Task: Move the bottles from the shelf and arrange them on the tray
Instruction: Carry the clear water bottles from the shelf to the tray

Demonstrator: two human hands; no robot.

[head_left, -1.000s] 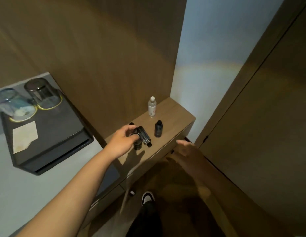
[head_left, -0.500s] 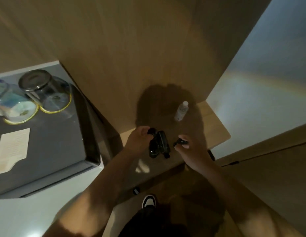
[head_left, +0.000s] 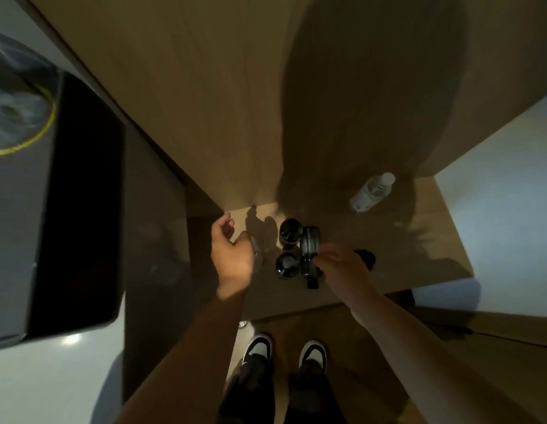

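The dark bottles (head_left: 289,250) cluster on the shelf (head_left: 434,240), small, rigid and probably light, best pinched round the body, as our right hand (head_left: 342,267) grips one while our left hand (head_left: 232,258) hangs loosely curled, empty.

On the shelf (head_left: 434,240), three dark bottles (head_left: 289,234) crowd together between the two hands, leaving only narrow gaps among them. The clear bottle (head_left: 371,192) stands apart near the back wood panel (head_left: 205,102), with bare shelf top to its right and front. The tray (head_left: 82,209) sits left, beyond a dark side wall (head_left: 156,224).
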